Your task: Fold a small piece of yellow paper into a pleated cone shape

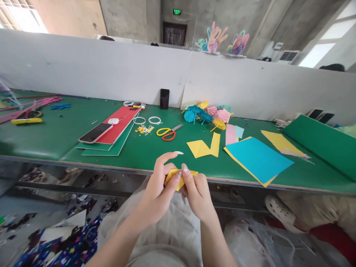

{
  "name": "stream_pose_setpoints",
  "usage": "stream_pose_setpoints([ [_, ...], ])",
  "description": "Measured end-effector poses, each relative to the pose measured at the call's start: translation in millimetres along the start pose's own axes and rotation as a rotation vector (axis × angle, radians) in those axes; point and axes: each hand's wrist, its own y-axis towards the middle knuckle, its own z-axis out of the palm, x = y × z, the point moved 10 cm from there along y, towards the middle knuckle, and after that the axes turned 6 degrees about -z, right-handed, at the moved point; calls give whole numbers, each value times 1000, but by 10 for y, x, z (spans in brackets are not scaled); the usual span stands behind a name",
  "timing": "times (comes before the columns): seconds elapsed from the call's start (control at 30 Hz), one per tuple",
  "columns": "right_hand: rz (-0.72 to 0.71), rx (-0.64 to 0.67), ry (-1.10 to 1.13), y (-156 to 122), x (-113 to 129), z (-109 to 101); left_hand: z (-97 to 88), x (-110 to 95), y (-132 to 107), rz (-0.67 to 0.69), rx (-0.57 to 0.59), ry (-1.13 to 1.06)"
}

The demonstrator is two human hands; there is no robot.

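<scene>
Both hands are meeting just in front of the table edge, above the person's lap, and together they are pinching a small folded piece of yellow paper (178, 177). The left hand (160, 189) is gripping the paper's left end with thumb and curled fingers, its index finger sticking out straight. The right hand (196, 191) is clamping the right end between thumb and fingertips. The paper is sitting between the two hands, off the green table (55, 137), level with its near edge.

Just beyond the hands, yellow paper pieces (204, 147) are lying flat on the table. Farther out and to the right of them a blue sheet (257, 157) is resting on a yellow one, and a pink strip (230, 134) is lying beside it. Straight ahead of the hands, scissors (168, 132) with yellow and orange handles are lying near some yellow scraps (144, 129). Beyond those, a cluster of small paper umbrellas (207, 113) is sitting well away. To the left of the hands, a phone (95, 132) is lying on a red sheet (119, 122) stacked on green sheets (111, 146).
</scene>
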Motion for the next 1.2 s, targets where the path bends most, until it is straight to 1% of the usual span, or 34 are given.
stream_pose_setpoints([
  [0.1,-14,-15,-28,1,9,-29,20,13,12,-7,0,13],
  [0.2,9,-23,58,-6,-24,-30,57,-25,13,17,21,-6],
  [0.3,78,49,206,-3,-67,47,52,-39,19,25,22,2],
  [0.37,120,76,254,7,-70,65,34,-31,28,25,12,22],
  [0.5,201,-1,250,52,-103,-16,24,14,66,21,12,24],
  [0.57,192,-46,233,89,-117,-44,27,62,105,7,19,6],
  [0.67,135,-87,230,154,-169,-47,-10,154,195,-22,16,-46],
  [0.7,117,-69,238,176,-196,-20,-46,185,232,-35,7,-66],
  [0.73,107,-15,253,197,-229,35,-104,210,271,-47,-12,-83],
  [0.83,123,205,329,229,-351,221,-355,245,394,-91,-74,-82],
  [0.87,133,244,351,244,-399,236,-413,240,443,-106,-51,-54],
  [0.93,185,309,395,284,-526,255,-411,287,552,-186,122,41],
  [1.0,224,389,416,343,-655,300,-395,401,663,-271,299,137],
  [1.03,246,435,420,377,-730,338,-416,474,738,-303,342,158],
  [1.07,271,471,422,417,-816,379,-465,554,834,-324,336,165],
  [1.1,292,481,422,473,-909,406,-540,637,946,-333,284,150],
  [1.2,330,384,408,697,-1206,417,-663,906,1211,-306,155,112],
])
